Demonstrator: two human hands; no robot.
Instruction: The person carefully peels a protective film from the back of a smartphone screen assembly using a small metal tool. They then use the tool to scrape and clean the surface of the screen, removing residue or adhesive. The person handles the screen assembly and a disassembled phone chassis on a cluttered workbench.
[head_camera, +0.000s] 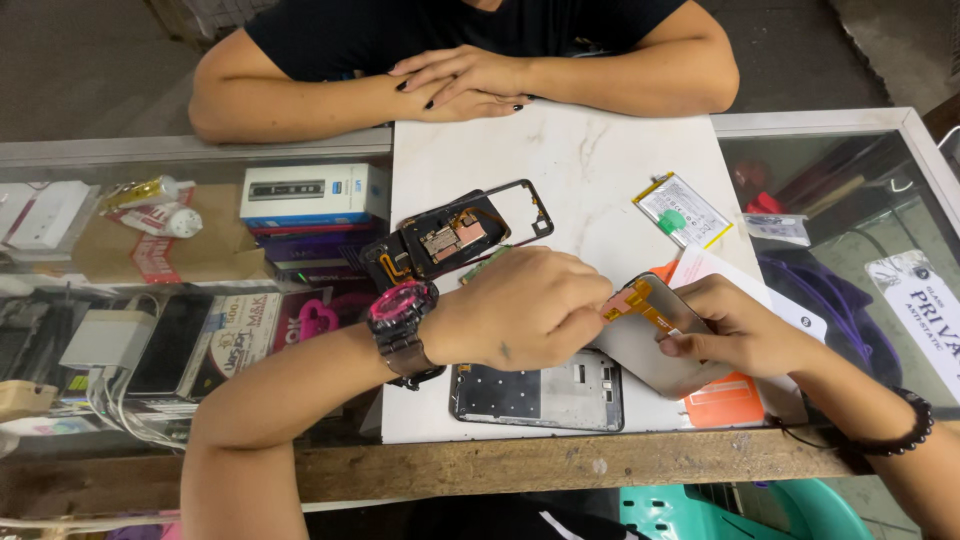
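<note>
My left hand (520, 310) pinches the orange flex cable (640, 305); my right hand (735, 325) grips the screen panel (650, 350) steady. Best to peel slowly and flat, never creasing it.

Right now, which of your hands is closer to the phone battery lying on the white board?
Right. The right hand holds a screen panel just below the battery. The left hand pinches the orange ribbon, farther left of the battery.

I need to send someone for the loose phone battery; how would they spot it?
Start at the white marble-patterned board on the glass counter. Near its far right edge lies a flat silver rectangular battery with yellow edging and a green sticker, apart from the dark phone frames.
</note>
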